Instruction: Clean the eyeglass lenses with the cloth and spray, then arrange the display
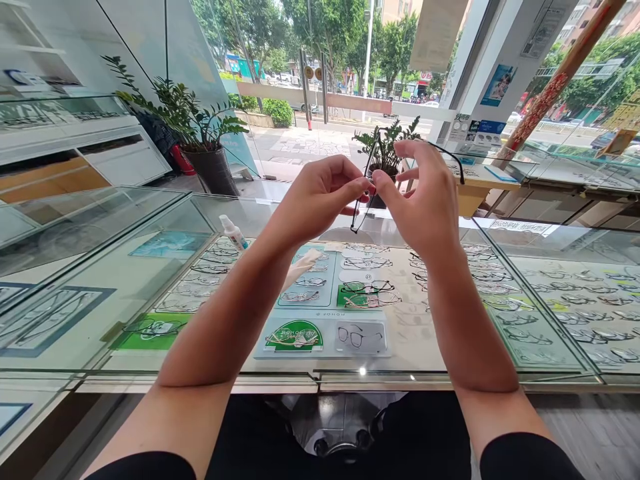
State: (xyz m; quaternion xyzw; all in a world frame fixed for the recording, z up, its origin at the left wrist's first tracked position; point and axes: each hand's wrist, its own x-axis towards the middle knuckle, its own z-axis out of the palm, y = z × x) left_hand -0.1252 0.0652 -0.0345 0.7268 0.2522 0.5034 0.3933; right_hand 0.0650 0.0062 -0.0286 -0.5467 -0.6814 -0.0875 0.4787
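Two nearly closed pinches above glass counter [425, 357]: my left hand [320, 197], right hand [425, 200] hold glasses [355, 229]. Likely light, springy, fragile; best gripped near bridge.

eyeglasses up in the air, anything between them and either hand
Nothing visible does: the fingers of the left hand and right hand are already at the eyeglasses, above the glass display counter. The spray bottle stands off to the left, out of the way.
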